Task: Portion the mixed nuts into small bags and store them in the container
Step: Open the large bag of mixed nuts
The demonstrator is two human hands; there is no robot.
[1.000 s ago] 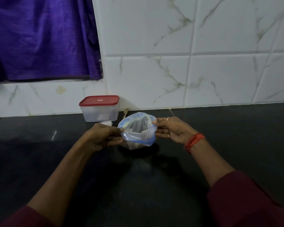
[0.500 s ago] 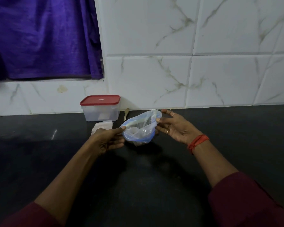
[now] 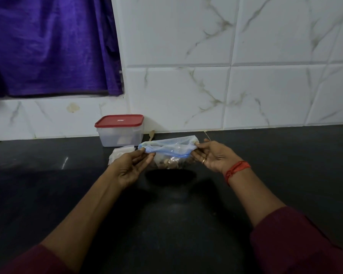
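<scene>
A clear plastic container with a red lid stands at the back edge of the black counter, and just right of it the left hand pinches one end of a clear blue-sealed bag of mixed nuts, the right hand pinching the other end.

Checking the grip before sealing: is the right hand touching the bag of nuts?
Touching. The head view shows the right hand pinching the bag at the right end of its top edge.
</scene>
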